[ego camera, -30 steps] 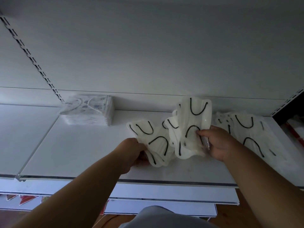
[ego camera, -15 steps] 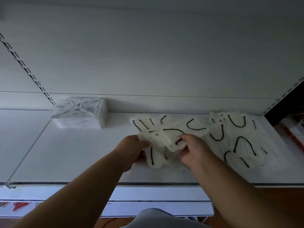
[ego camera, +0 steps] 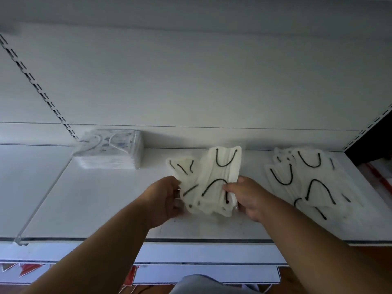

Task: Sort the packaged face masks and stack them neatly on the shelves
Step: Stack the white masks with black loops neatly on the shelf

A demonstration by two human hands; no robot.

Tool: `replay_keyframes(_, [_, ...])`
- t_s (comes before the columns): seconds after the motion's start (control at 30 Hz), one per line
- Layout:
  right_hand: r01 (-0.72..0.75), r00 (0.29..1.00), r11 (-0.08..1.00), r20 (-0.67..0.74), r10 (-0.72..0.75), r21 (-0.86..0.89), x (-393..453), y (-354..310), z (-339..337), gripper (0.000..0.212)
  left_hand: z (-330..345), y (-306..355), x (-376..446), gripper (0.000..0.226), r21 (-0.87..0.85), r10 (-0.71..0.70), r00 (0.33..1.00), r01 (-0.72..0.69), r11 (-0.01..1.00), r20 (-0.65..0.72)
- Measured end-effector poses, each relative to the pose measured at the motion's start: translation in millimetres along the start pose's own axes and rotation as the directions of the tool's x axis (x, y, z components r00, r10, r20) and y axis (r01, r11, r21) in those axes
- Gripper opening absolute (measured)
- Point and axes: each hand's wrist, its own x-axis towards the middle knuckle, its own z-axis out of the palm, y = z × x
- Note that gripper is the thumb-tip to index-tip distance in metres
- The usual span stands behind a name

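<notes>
Gripping a bundle of cream masks (ego camera: pixel 214 183) from both sides, the left hand (ego camera: pixel 164 198) and right hand (ego camera: pixel 249 196) hold it mid-shelf (ego camera: pixel 95 209), between a neat stack (ego camera: pixel 110 149) at the back-left corner and a loose pile (ego camera: pixel 309 179) near the right edge.

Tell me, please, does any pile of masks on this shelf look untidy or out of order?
Yes. The loose pile at the right lies fanned out and overlapping, not squared. The bundle in both hands is also splayed. Only the stack at the back left looks neat.
</notes>
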Motion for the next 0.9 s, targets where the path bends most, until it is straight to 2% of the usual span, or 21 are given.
replay_keyframes(0.07, [0.014,0.999,0.999,0.031,-0.013,-0.031,-3.8,0.8,-3.4,0.013,-2.6,4.1,4.8,0.035,0.023,-0.041,0.998,0.042,0.999,-0.045])
replay_keyframes(0.2, [0.005,0.999,0.999,0.043,-0.008,0.053,-6.5,3.7,-10.9,0.012,3.9,9.8,11.8,0.031,0.120,-0.061,0.993,0.073,0.990,-0.101])
replay_keyframes(0.37, [0.020,1.000,0.993,0.002,-0.020,0.117,-10.4,0.8,-24.2,0.015,13.4,8.2,15.1,0.020,0.139,-0.011,0.988,0.033,0.990,-0.152])
replay_keyframes(0.43, [0.011,0.999,0.948,-0.038,0.001,0.317,-10.1,-1.0,-27.6,0.016,13.4,4.4,18.6,0.018,0.059,0.054,0.976,-0.042,0.997,-0.211])
replay_keyframes(0.5, [0.000,0.997,0.806,-0.060,0.043,0.591,-8.5,-2.7,-28.3,0.018,15.2,1.2,19.4,0.015,-0.072,0.120,0.955,-0.145,0.987,-0.272])
replay_keyframes(0.57, [0.002,0.990,0.685,-0.098,0.101,0.729,-9.1,-5.0,-22.0,0.015,24.0,-2.5,13.9,0.013,-0.248,0.134,0.949,-0.208,0.946,-0.284])
replay_keyframes(0.6, [-0.005,0.984,0.679,-0.119,0.135,0.734,-10.0,-4.5,-14.1,0.013,31.0,-4.9,9.5,0.014,-0.326,0.129,0.955,-0.215,0.921,-0.267])
replay_keyframes(0.67, [-0.034,0.962,0.745,-0.181,0.206,0.666,-9.4,2.3,4.1,0.014,47.1,-10.7,2.1,0.016,-0.425,0.116,0.968,-0.202,0.883,-0.221])
replay_keyframes(0.73, [-0.037,0.947,0.793,-0.233,0.223,0.609,-10.5,7.9,17.7,0.028,59.9,-13.2,-4.3,0.014,-0.472,0.122,0.973,-0.203,0.858,-0.196])
replay_keyframes(0.8, [0.004,0.974,0.737,-0.169,0.150,0.676,-16.0,5.6,25.8,0.030,63.5,-12.6,-7.6,0.013,-0.459,0.170,0.972,-0.228,0.859,-0.164])
replay_keyframes(0.87, [0.073,0.995,0.669,-0.100,0.002,0.740,-23.9,-3.7,29.9,0.023,60.5,-9.9,-8.8,0.016,-0.420,0.236,0.967,-0.256,0.871,-0.100])
replay_keyframes(0.9, [0.135,0.991,0.674,-0.104,-0.086,0.726,-25.1,-6.9,29.7,0.021,58.2,-9.6,-8.4,0.024,-0.405,0.258,0.963,-0.267,0.874,-0.079])
